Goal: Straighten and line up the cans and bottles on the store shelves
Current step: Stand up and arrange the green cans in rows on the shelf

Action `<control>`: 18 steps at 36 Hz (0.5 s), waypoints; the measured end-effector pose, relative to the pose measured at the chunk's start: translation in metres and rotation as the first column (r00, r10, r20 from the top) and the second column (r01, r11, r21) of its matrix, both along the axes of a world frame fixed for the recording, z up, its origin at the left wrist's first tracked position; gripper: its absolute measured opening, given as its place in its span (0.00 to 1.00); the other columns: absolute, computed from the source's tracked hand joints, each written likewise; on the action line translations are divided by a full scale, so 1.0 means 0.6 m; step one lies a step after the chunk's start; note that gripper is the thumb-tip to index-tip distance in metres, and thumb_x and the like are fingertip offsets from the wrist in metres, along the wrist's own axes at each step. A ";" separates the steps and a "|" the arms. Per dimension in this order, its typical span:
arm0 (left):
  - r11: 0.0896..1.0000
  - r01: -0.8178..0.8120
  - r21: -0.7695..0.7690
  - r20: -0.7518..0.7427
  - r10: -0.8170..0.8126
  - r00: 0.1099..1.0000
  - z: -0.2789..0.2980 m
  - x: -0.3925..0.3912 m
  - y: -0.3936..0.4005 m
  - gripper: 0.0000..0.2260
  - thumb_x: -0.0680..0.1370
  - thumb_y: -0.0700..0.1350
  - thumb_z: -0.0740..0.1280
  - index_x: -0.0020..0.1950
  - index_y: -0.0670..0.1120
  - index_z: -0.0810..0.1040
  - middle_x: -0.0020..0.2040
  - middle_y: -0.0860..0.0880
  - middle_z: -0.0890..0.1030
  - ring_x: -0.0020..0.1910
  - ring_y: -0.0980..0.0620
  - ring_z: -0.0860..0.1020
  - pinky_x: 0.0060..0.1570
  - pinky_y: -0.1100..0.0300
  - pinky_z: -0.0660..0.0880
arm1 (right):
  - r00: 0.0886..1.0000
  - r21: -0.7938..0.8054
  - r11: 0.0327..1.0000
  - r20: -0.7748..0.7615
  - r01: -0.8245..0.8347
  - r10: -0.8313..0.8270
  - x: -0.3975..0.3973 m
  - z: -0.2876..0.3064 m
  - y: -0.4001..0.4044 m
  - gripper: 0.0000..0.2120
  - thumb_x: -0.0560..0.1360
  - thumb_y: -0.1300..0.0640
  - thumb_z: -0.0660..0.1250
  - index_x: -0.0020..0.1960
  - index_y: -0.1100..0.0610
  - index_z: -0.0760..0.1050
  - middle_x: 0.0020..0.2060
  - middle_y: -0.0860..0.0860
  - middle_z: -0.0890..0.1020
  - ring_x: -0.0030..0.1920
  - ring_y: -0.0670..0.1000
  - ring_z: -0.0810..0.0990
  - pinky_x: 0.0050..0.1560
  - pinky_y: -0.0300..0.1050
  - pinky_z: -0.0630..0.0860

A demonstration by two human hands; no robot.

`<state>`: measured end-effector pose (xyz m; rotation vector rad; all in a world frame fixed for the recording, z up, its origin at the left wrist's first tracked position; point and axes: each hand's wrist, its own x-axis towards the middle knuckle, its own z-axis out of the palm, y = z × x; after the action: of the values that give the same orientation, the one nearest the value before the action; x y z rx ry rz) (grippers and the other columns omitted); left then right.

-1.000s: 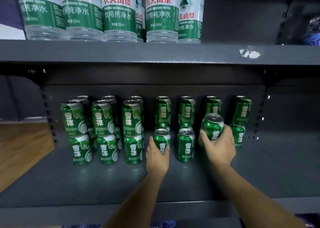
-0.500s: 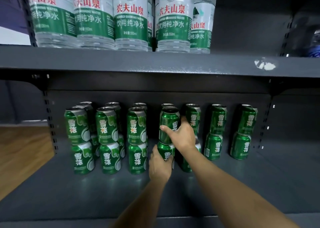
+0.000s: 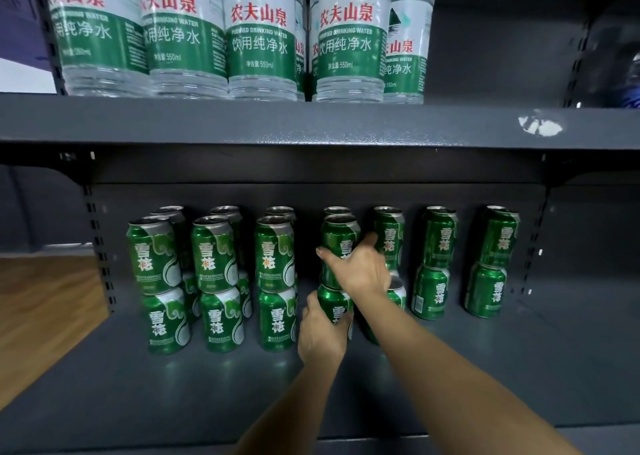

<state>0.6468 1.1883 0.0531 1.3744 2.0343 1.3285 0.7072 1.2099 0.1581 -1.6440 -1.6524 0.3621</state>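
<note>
Green beer cans stand stacked two high in several columns on the lower grey shelf. My right hand grips an upper can that sits on top of a lower can in the fourth column. My left hand grips that lower can from the front. A single can stands just right of it, mostly hidden behind my right wrist. Water bottles with green labels stand in a row on the upper shelf.
Two-can stacks stand to the left and to the right of my hands. The upper shelf hangs low over the cans. Bare grey shelf surface lies in front of the cans. A wooden floor shows at the left.
My right hand carried a can from the right side over to the fourth column and set it on the can that my left hand holds. The view has moved closer.
</note>
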 end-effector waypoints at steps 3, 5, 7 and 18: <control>1.000 0.001 -0.004 -0.014 -0.001 1.000 0.000 -0.002 -0.001 0.31 0.74 0.55 0.70 0.72 0.49 0.61 0.65 0.48 0.73 0.62 0.46 0.74 0.54 0.52 0.73 | 0.996 -0.075 0.993 -0.034 -0.087 0.084 0.006 0.002 -0.006 0.41 0.70 0.37 0.68 0.70 0.62 0.59 0.60 0.57 0.76 0.65 0.60 0.70 0.53 0.50 0.72; 1.000 0.000 -0.008 -0.015 0.000 1.000 0.001 -0.003 -0.002 0.31 0.74 0.55 0.70 0.72 0.49 0.61 0.65 0.49 0.73 0.61 0.46 0.75 0.53 0.52 0.73 | 0.993 -0.101 0.988 -0.019 -0.118 0.116 0.009 0.000 -0.007 0.34 0.71 0.39 0.68 0.65 0.61 0.64 0.57 0.56 0.77 0.63 0.59 0.73 0.53 0.50 0.73; 1.000 0.000 -0.004 -0.018 0.000 1.000 0.001 -0.003 -0.003 0.31 0.74 0.55 0.70 0.72 0.49 0.62 0.65 0.49 0.73 0.61 0.46 0.75 0.53 0.53 0.72 | 0.995 -0.090 0.991 -0.004 -0.103 0.103 0.009 0.001 -0.007 0.31 0.71 0.38 0.68 0.60 0.60 0.67 0.48 0.54 0.78 0.56 0.58 0.77 0.45 0.47 0.74; 1.000 -0.003 -0.012 -0.018 0.003 1.000 0.005 0.001 -0.007 0.30 0.76 0.54 0.68 0.73 0.49 0.60 0.67 0.48 0.71 0.64 0.46 0.73 0.53 0.53 0.72 | 1.000 -0.027 0.999 0.015 -0.017 0.018 0.001 -0.017 -0.011 0.40 0.68 0.32 0.67 0.66 0.59 0.62 0.59 0.55 0.79 0.62 0.59 0.75 0.62 0.55 0.70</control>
<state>0.6476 1.1839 0.0559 1.3834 2.0534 1.3074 0.7079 1.2035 0.1479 -1.6566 -1.6810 0.3825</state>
